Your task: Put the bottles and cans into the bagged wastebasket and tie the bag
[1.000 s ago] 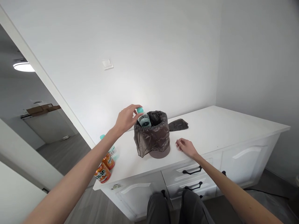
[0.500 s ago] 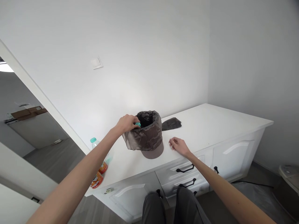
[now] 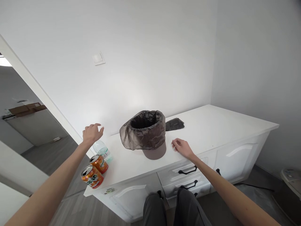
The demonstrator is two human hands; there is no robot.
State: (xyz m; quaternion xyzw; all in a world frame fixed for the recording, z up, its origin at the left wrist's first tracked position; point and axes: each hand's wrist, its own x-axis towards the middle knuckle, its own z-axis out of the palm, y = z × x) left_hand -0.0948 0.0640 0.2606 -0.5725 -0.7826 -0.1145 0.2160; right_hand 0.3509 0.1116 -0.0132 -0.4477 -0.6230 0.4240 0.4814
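Note:
My left hand (image 3: 92, 133) is raised at the left, just over the upper end of a clear plastic bottle (image 3: 101, 148). Its thumb and fingers are apart with nothing between them, and the hand hides the bottle's cap. Two orange drink cans (image 3: 98, 163) stand in front of the bottle. Near the middle is a brown bin (image 3: 154, 153) lined with a dark, see-through bag (image 3: 150, 138) folded over its rim; its inside is too dark to make out. My right hand (image 3: 182, 148) rests on the white top to the right of the bin, fingers curled in, holding nothing visible.
A folded dark plastic bag (image 3: 175, 124) lies behind and right of the bin. The white cabinet (image 3: 225, 131) stands against the wall, with black handles (image 3: 187, 171) on its front. A light switch (image 3: 99, 58) and a doorway are at the left.
My left hand has let go of a teal-coloured thing at the bin's mouth and moved left to the bottle. That thing is out of sight. My right hand stays put.

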